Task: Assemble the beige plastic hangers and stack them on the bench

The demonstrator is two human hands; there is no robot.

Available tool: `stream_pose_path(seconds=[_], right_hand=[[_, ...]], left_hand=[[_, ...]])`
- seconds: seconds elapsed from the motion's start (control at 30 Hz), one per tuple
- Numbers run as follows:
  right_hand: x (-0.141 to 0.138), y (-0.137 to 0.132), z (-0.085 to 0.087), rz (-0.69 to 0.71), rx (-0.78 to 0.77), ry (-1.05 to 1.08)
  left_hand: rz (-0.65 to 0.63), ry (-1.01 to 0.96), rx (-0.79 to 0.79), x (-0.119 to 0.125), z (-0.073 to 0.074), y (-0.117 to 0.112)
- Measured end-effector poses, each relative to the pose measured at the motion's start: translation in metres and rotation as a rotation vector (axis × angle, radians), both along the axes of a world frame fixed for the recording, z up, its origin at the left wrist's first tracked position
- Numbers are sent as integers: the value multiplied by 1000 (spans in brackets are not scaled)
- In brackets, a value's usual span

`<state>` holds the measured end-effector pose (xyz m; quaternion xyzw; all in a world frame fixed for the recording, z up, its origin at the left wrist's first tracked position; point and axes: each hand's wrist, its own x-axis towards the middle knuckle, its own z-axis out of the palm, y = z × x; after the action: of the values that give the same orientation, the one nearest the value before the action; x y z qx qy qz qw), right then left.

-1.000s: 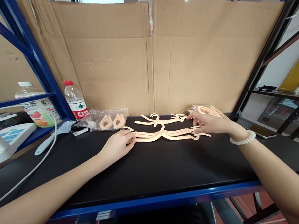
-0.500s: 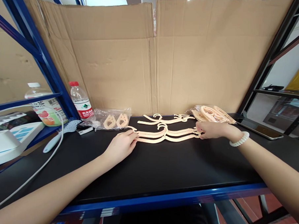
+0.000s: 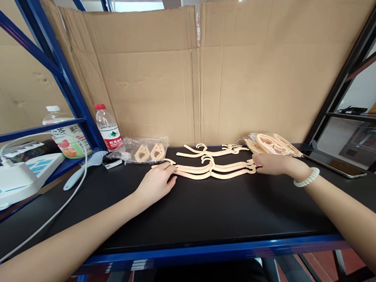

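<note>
A stack of cream plastic hangers (image 3: 210,169) lies on the black shelf top (image 3: 203,208). My left hand (image 3: 156,183) rests at the stack's left end, fingers pinched on the hanger tips. My right hand (image 3: 272,164), with a white bead bracelet on the wrist, closes on the stack's right end. Another cream hanger (image 3: 212,150) lies just behind the stack, apart from both hands.
A clear bag with cream hanger parts (image 3: 147,151) sits behind my left hand, a second bag of cream parts (image 3: 273,144) behind my right. A water bottle (image 3: 108,128), a light blue brush (image 3: 83,168), a white cable (image 3: 47,218) and a tablet (image 3: 336,164) lie about. Cardboard (image 3: 191,74) walls the back.
My right hand has come from the rear hanger to the right end of the stack and closed on it. The hangers now lie gathered more evenly. My left hand has stayed at the left end.
</note>
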<state>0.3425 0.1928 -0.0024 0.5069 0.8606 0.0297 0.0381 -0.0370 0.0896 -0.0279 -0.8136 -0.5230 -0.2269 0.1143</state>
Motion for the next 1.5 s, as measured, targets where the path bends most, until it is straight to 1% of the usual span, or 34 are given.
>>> stream_pose_path(seconds=[0.1, 0.17, 0.23, 0.27, 0.37, 0.47, 0.6, 0.73, 0.87, 0.97, 1.1, 1.27, 1.5], right_hand=[[-8, -7, 2, 25, 34, -4], [-21, -16, 1, 65, 109, 140], [-39, -27, -2, 131, 142, 307], [-48, -34, -5, 170, 141, 358], [-71, -50, -14, 227, 101, 385], [-81, -55, -22, 218, 48, 368], [-79, -47, -30, 199, -21, 280], [-73, -38, -33, 188, -44, 242], [-70, -32, -36, 149, -80, 205], [-70, -29, -37, 126, -83, 200], [-70, -27, -39, 101, -94, 188], [-70, -25, -42, 92, -98, 185], [-70, -23, -45, 95, -85, 196]], left_hand=[[-51, -26, 37, 2, 0, 0], [-108, -36, 19, 4, 1, 0], [-137, -10, -52, 4, 1, 0], [-134, 15, -104, 4, 0, 0], [-75, 86, -273, 2, -2, 2], [-41, 108, -375, -1, -3, 4], [-52, 103, -394, -2, -3, 5], [-63, 101, -414, 2, -1, 4], [-25, 155, -473, 8, 0, 3], [-4, 179, -490, 11, 1, 2], [-10, 181, -490, 12, 1, 2], [-20, 184, -480, 12, 1, 1], [-6, 199, -513, 13, 3, -2]])
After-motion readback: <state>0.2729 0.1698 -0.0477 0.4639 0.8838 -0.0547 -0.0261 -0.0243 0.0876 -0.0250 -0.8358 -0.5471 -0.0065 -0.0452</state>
